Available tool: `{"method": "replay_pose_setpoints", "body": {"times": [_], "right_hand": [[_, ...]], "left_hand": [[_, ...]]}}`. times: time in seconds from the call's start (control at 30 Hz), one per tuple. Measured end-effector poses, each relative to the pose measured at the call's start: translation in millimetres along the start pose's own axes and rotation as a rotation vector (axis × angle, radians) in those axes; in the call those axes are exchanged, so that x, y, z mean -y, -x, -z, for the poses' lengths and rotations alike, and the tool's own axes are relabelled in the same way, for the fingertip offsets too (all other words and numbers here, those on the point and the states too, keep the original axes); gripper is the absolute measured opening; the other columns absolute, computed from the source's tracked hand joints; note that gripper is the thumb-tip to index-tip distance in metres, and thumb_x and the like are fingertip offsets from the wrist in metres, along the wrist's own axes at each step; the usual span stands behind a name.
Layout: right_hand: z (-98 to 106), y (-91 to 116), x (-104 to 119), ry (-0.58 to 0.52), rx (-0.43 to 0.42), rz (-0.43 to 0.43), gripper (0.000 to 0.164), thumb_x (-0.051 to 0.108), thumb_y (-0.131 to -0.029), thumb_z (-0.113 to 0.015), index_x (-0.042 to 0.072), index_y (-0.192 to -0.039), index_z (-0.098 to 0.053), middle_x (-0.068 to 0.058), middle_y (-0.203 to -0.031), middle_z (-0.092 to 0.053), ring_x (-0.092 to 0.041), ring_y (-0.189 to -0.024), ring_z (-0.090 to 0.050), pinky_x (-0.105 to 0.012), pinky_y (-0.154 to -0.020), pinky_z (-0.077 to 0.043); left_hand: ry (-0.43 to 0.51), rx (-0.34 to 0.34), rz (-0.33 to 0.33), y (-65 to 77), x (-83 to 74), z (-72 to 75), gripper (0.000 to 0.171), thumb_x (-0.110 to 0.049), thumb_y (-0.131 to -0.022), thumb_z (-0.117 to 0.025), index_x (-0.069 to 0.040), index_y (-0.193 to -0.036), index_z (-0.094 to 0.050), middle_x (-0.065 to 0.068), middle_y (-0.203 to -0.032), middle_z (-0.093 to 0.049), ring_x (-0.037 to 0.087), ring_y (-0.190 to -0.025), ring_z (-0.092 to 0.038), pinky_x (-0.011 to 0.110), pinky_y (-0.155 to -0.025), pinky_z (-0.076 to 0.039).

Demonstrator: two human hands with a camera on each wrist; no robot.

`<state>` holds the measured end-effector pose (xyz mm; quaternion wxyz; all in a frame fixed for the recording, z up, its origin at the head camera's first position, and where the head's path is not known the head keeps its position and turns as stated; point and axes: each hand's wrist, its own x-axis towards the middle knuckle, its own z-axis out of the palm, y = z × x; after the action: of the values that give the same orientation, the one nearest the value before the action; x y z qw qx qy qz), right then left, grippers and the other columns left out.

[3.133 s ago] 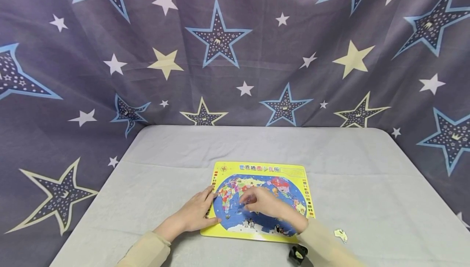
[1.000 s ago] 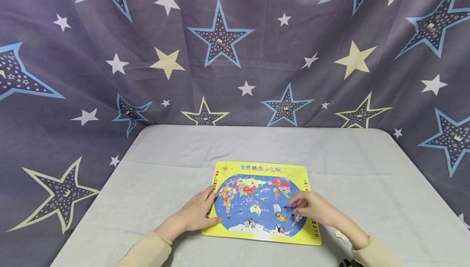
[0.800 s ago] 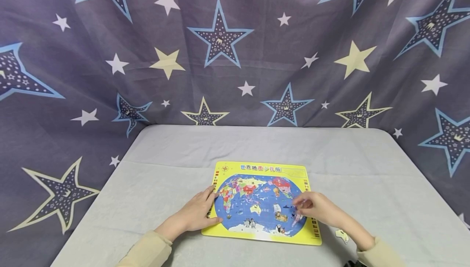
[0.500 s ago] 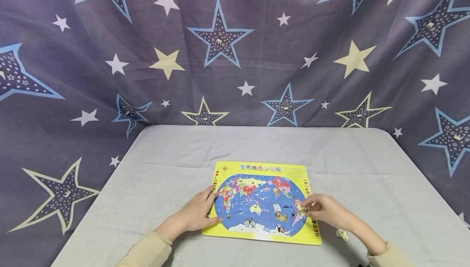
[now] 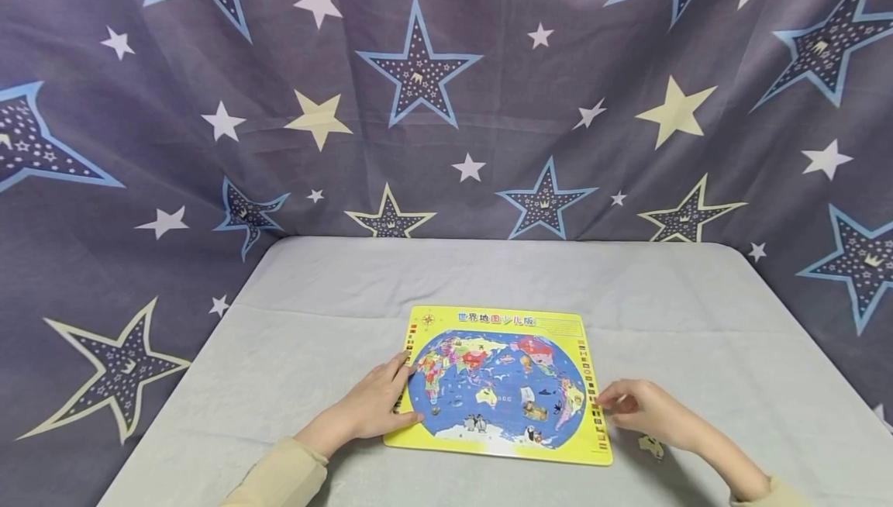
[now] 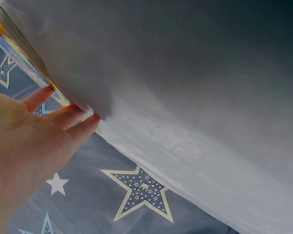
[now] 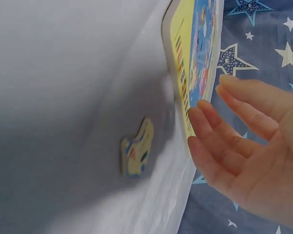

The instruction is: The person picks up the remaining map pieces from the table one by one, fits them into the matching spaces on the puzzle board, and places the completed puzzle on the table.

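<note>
A yellow-framed world-map puzzle board [image 5: 502,451] with a blue ocean lies flat on the table. My left hand [image 5: 373,400] rests on its left edge, fingers fairly straight; in the left wrist view its fingertips [image 6: 90,122] touch the rim. Just off the board's right edge hovers my right hand [image 5: 645,410], fingers loosely bent and apart. Nothing is between them in the right wrist view, where the hand [image 7: 253,141] shows its palm side. One loose pale puzzle piece [image 7: 138,148] lies on the table to the right of the board, below that hand.
A light grey cloth covers the table [image 5: 335,282]. Behind it hangs a dark curtain [image 5: 446,158] printed with stars. Table surface extends beyond the board on both sides.
My right hand has moved from the middle of the map to the right, past the board's edge, uncovering the pieces at the map's right. The left hand stays in place.
</note>
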<state>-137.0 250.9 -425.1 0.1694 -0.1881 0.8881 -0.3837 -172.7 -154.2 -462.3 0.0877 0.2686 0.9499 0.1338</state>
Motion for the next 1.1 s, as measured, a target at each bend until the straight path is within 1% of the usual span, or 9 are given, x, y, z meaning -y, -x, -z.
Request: {"method": "replay_pose_setpoints", "body": {"times": [0.17,0.37,0.57,0.7,0.87,0.97,1.1], "right_hand": [[3.9,7.2,-6.0,0.001,0.018,-0.011,0.022,0.005,-0.073,-0.066,-0.004,-0.093,-0.062,-0.011,-0.091,-0.062,-0.008,-0.072,-0.056,-0.021,-0.061,-0.049],[8.5,15.7,-11.1,-0.03,0.051,-0.041,0.025,0.005,-0.072,-0.067,-0.004,-0.095,-0.061,-0.011,-0.093,-0.061,-0.01,-0.074,-0.055,-0.021,-0.061,-0.048],[11.2,22.5,-17.8,0.002,0.056,-0.063,0.028,0.007,-0.069,-0.069,-0.002,-0.095,-0.062,-0.008,-0.093,-0.061,-0.012,-0.077,-0.055,-0.023,-0.063,-0.047],[11.9,24.7,-21.4,0.0,0.062,-0.097,0.029,0.007,-0.068,-0.069,-0.002,-0.095,-0.062,-0.008,-0.093,-0.06,-0.013,-0.078,-0.055,-0.023,-0.064,-0.048],[11.3,27.3,-25.2,0.018,0.052,-0.118,0.029,0.006,-0.066,-0.071,-0.001,-0.093,-0.062,-0.005,-0.089,-0.059,-0.009,-0.074,-0.051,-0.022,-0.06,-0.046],[9.6,28.9,-27.9,0.04,0.037,-0.122,0.03,0.006,-0.065,-0.073,0.0,-0.092,-0.062,-0.003,-0.085,-0.057,-0.006,-0.07,-0.048,-0.021,-0.058,-0.044],[7.1,30.5,-31.4,0.053,0.019,-0.118,0.028,0.005,-0.064,-0.072,0.001,-0.091,-0.062,-0.001,-0.079,-0.054,-0.004,-0.067,-0.044,-0.021,-0.055,-0.042]], "left_hand": [[0.003,0.002,0.002,0.0,0.1,0.3,0.077,-0.054,-0.079,-0.053,0.0,-0.13,-0.037,0.022,-0.14,-0.023,0.035,-0.126,-0.029,0.045,-0.103,-0.025],[0.005,0.006,0.005,0.5,-0.4,1.1,0.077,-0.054,-0.079,-0.053,0.0,-0.13,-0.037,0.022,-0.14,-0.022,0.035,-0.126,-0.029,0.045,-0.103,-0.025],[0.002,0.007,0.0,0.4,-0.5,1.5,0.076,-0.054,-0.079,-0.053,0.0,-0.13,-0.036,0.023,-0.14,-0.022,0.035,-0.125,-0.029,0.045,-0.103,-0.025],[0.003,0.005,0.001,0.6,-0.3,0.8,0.077,-0.054,-0.079,-0.053,0.0,-0.131,-0.036,0.022,-0.14,-0.022,0.035,-0.126,-0.029,0.045,-0.103,-0.025],[-0.01,-0.003,-0.003,0.6,0.5,-0.5,0.078,-0.055,-0.079,-0.052,0.0,-0.131,-0.036,0.022,-0.141,-0.022,0.034,-0.126,-0.029,0.045,-0.103,-0.025],[-0.011,0.0,-0.002,0.2,1.0,-1.2,0.078,-0.056,-0.079,-0.052,0.0,-0.131,-0.036,0.021,-0.141,-0.022,0.034,-0.126,-0.028,0.045,-0.103,-0.025],[-0.004,0.008,0.002,-0.4,1.4,-2.3,0.078,-0.056,-0.079,-0.052,-0.001,-0.132,-0.036,0.021,-0.141,-0.021,0.034,-0.126,-0.028,0.045,-0.103,-0.025]]}}
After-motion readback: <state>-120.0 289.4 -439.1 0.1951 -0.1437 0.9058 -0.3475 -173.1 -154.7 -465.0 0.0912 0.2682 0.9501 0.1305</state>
